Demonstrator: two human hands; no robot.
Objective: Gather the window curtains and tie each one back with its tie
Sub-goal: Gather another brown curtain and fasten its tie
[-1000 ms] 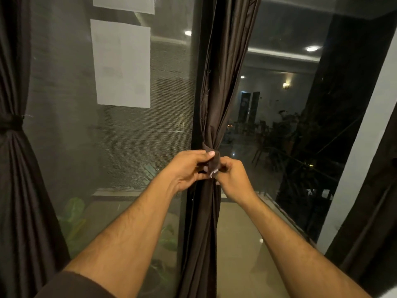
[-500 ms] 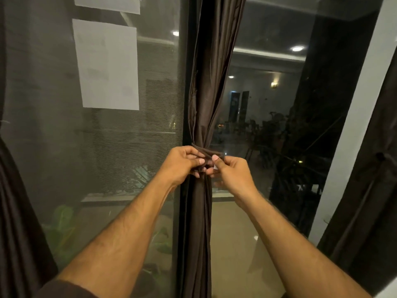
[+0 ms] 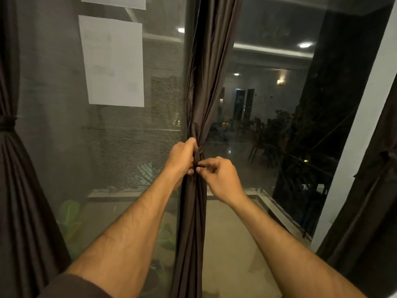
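Note:
A dark brown curtain (image 3: 204,87) hangs gathered into a narrow bundle in front of the window's middle post. My left hand (image 3: 182,157) grips the bundle from the left at its waist. From the right, my right hand (image 3: 219,175) pinches the dark tie (image 3: 197,163) between thumb and fingertips; most of the tie is hidden by both hands. At the far left a second brown curtain (image 3: 19,190) hangs bound by its tie (image 3: 7,123). A third curtain (image 3: 365,201) hangs at the right edge.
Two white paper sheets (image 3: 111,61) are stuck on the left window pane (image 3: 53,82). A white wall strip (image 3: 361,134) stands right of the right pane. Green plants (image 3: 71,216) show below, outside the glass.
The view has swung back left, bringing the tied left curtain into view again. My hands have closed in tighter on the tie, the left hand rising onto the bundle's waist.

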